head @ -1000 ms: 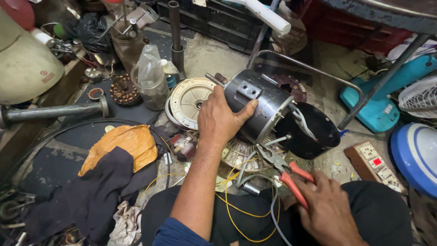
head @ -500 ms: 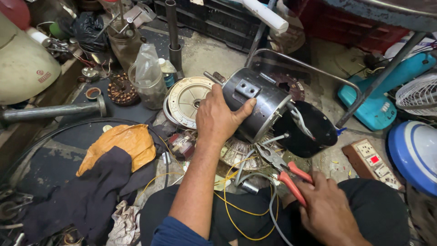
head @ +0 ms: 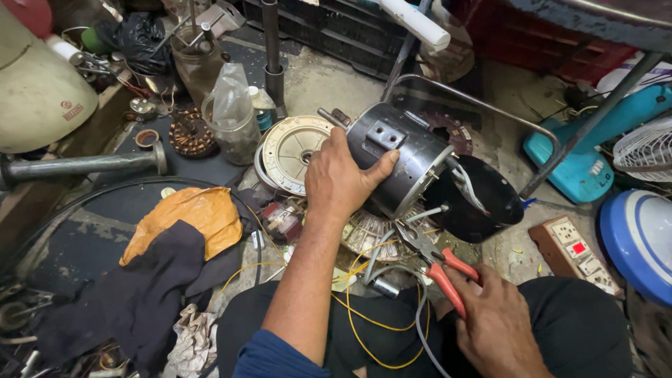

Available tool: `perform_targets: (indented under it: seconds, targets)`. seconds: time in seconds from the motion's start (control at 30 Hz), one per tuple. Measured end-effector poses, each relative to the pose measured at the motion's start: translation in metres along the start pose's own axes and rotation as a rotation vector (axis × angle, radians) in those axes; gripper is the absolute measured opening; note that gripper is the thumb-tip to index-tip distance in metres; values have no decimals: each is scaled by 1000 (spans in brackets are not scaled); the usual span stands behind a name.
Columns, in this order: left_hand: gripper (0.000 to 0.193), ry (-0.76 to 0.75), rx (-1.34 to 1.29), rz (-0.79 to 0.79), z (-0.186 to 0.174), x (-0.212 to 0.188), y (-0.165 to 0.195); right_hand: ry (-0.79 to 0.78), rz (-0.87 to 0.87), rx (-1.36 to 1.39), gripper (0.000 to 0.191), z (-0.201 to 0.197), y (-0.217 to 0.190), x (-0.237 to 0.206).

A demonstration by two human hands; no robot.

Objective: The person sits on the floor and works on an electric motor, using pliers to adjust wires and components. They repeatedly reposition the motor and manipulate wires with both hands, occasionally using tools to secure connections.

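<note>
My left hand (head: 341, 178) grips the side of a black cylindrical motor housing (head: 409, 157) lying tilted on the floor, thumb pressed on its metal body. A round black end cover (head: 483, 199) leans against its open end, with grey wires coming out. My right hand (head: 493, 322) holds red-handled pliers (head: 439, 266), whose jaws point up at a grey wire just below the motor. Yellow and grey wires (head: 381, 308) loop over my lap.
A cream round motor plate (head: 294, 150) lies behind the left hand, beside a plastic jar (head: 231, 126) and a copper-wound stator (head: 190, 136). An orange cloth (head: 189, 217) and dark cloth lie left. A socket strip (head: 581, 255), blue fan parts (head: 640, 234) and a metal frame (head: 490, 112) stand right.
The left hand stays on the motor housing. The right hand with the pliers has shifted slightly; otherwise the scene looks much the same.
</note>
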State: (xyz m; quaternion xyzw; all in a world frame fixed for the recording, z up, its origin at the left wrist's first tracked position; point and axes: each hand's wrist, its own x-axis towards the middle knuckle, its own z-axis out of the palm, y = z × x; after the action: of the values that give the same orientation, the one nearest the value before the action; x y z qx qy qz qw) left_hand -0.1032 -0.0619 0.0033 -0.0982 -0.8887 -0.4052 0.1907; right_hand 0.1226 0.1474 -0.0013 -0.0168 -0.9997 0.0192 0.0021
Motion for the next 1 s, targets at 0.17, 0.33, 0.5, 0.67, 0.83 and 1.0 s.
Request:
perform_targets:
  seconds: [0.17,0.33,0.5,0.67,0.83,1.0]
  targets:
    - [88,-6,-10,-5,-1,-1,1,-47,64,14,92,-11,-9,1]
    - [90,-21,-5,-18,-2,0,1,-149,111,-51,95,-9,-6,1]
    - [89,-14,-12,-6,-2,-1,0,-142,-90,226,85,19,29,-1]
    - [88,0,-6,-9,-1,-1,0,-815,467,1226,69,40,71,-2]
    - [89,-5,19,1,0,-2,0,-225,-34,312,77,33,56,1]
    - [89,11,6,12,2,-1,0,-52,-67,174,92,-8,30,4]
